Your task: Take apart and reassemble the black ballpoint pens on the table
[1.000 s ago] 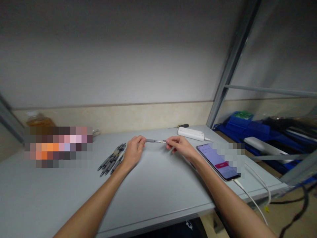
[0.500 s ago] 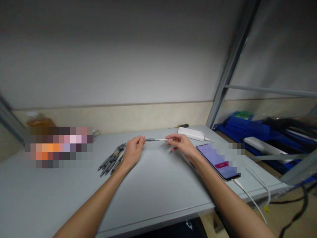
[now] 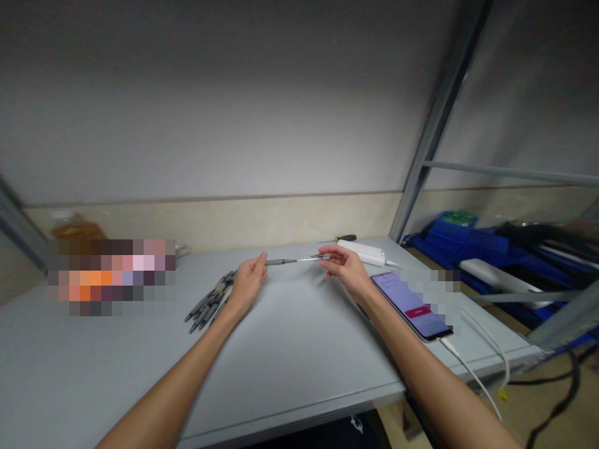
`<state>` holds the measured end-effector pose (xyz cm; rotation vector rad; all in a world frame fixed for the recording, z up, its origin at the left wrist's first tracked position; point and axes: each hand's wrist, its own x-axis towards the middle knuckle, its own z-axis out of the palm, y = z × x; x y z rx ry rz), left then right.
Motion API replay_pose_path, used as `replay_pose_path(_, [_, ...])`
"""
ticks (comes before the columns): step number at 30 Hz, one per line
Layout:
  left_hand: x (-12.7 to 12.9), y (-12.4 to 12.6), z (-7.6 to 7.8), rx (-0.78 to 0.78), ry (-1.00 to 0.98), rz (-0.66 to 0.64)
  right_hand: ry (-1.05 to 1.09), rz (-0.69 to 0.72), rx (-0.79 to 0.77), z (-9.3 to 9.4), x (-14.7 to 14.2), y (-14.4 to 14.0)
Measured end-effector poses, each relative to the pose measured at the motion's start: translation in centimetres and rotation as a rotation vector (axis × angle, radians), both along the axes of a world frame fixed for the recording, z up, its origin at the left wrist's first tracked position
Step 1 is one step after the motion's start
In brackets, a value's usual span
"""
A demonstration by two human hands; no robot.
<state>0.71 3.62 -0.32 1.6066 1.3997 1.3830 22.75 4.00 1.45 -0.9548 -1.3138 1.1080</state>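
Okay, so the left hand [image 3: 250,280] is clamped on the grey barrel of a pen [image 3: 279,262], right hand [image 3: 347,267] pinching near its thin end, hands apart. It's up over the counter [image 3: 299,349], nearer the back edge, with decent room toward the front edge. Pen pile [image 3: 210,304] crowds the left side; phone [image 3: 412,305] sits toward the right edge.

front desk [image 3: 281,368] free | pen [image 3: 283,261] spans middle | phone [image 3: 408,305] blocks right

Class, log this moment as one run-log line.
left hand: holds grey pen barrel | right hand: at thin rod, right end | pens: beside left hand
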Motion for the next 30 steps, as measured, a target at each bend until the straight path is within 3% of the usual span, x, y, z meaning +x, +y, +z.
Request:
replay_pose_path(13, [-0.64,0.41,-0.06,0.026,0.002,0.07,0.076,-0.143,-0.022,0.0,0.26,0.35])
replay_pose_path(30, [-0.85,0.59,-0.44,0.018,0.018,0.069,0.059,-0.126,-0.045,0.33,0.21,0.11])
